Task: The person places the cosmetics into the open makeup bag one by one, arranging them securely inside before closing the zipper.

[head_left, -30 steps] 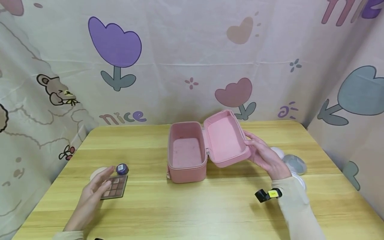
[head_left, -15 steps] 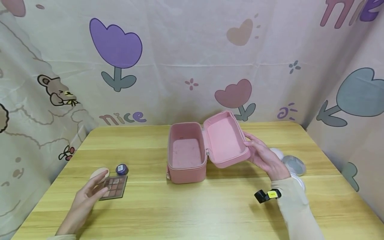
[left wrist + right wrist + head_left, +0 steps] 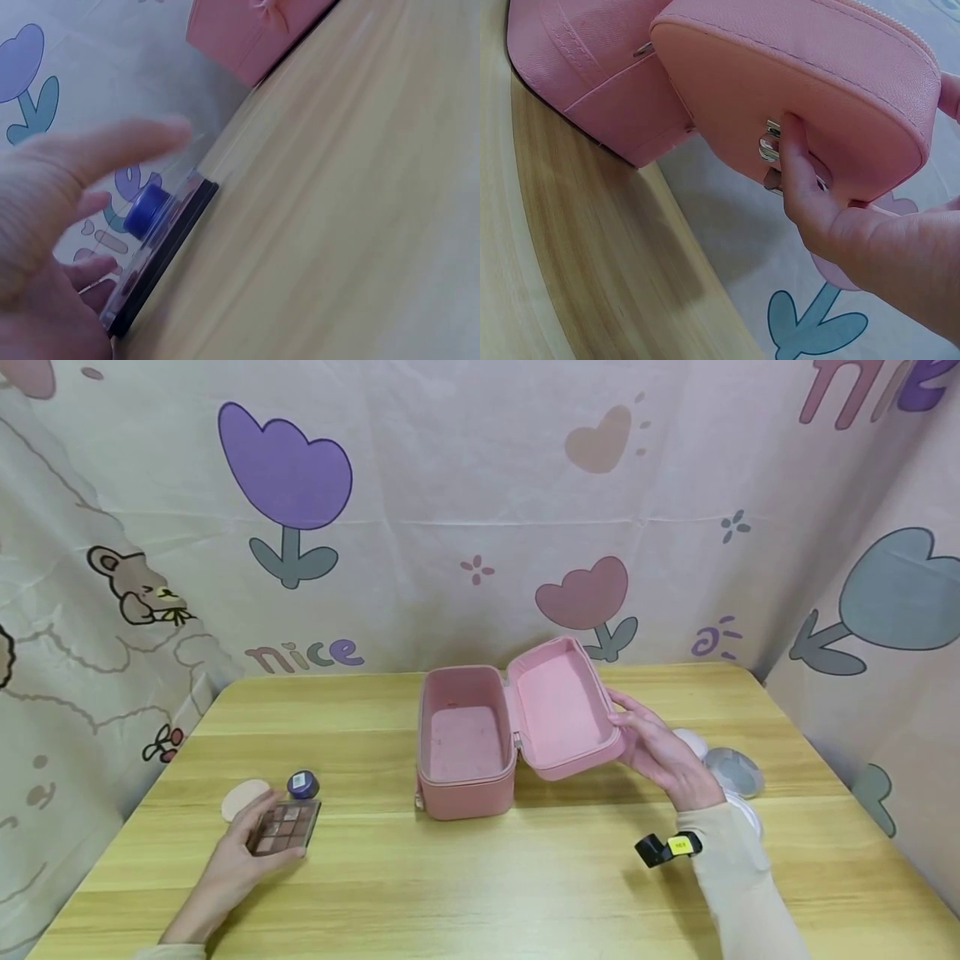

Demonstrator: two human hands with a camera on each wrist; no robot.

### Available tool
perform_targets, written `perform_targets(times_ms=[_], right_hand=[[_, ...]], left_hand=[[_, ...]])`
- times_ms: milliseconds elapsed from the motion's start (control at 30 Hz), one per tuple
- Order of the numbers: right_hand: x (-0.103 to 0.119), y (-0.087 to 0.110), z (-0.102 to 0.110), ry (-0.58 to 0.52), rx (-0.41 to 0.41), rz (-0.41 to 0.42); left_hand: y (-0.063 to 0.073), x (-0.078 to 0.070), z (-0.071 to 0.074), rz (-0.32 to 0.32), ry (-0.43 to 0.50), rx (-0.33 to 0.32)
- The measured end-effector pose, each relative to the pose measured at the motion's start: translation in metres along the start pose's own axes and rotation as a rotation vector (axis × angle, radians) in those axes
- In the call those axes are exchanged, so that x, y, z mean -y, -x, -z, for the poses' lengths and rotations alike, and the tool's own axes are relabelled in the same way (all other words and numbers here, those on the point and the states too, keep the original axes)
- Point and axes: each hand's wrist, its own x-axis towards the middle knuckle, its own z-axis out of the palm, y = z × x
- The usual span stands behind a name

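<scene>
A pink cosmetic case (image 3: 467,797) stands on the table with its lid (image 3: 566,706) swung out to the right. My right hand (image 3: 663,756) holds the lid at its outer edge; in the right wrist view its fingers (image 3: 799,161) lie on the lid's outside by a metal handle fitting (image 3: 769,146). On the left, an eyeshadow palette (image 3: 288,828) lies flat on the table. My left hand (image 3: 236,864) spans it, thumb along the near edge and fingers at the far left. In the left wrist view the thumb (image 3: 127,146) is straight and looks apart from the palette (image 3: 169,259).
Behind the palette are a small dark blue jar (image 3: 303,785) and a round beige puff or pad (image 3: 243,799). White and clear round items (image 3: 735,771) lie beside my right wrist, partly hidden. A printed curtain (image 3: 420,527) hangs behind the wooden table (image 3: 480,893).
My left hand has drawn back slightly, then moved in lower around the palette, its thumb coming to the near edge. My right hand and the case lid have stayed in place.
</scene>
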Motion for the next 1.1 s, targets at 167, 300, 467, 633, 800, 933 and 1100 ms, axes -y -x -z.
perform_targets(times_ms=[167,300,467,633,800,933,1100], right_hand=[[-0.001,0.001,0.000,0.001,-0.003,0.000],[-0.002,0.002,0.002,-0.010,0.006,-0.004],[-0.003,0.003,0.004,-0.026,0.018,-0.004],[-0.003,0.003,0.005,-0.022,0.020,0.004],[-0.002,0.004,0.003,-0.005,0.012,-0.001],[0.000,0.001,0.002,-0.006,0.035,0.000],[0.001,-0.004,0.004,-0.014,0.067,0.024]], left_hand=[[-0.001,0.000,-0.002,-0.047,-0.054,0.003],[-0.001,-0.001,-0.002,-0.029,-0.118,0.014],[-0.003,-0.004,-0.005,-0.072,-0.228,0.012],[-0.003,-0.008,-0.008,-0.096,-0.267,-0.038],[-0.005,-0.012,-0.007,-0.089,-0.259,-0.052],[-0.005,-0.015,-0.007,-0.083,-0.235,-0.044],[-0.005,-0.018,-0.004,-0.070,-0.210,-0.011]])
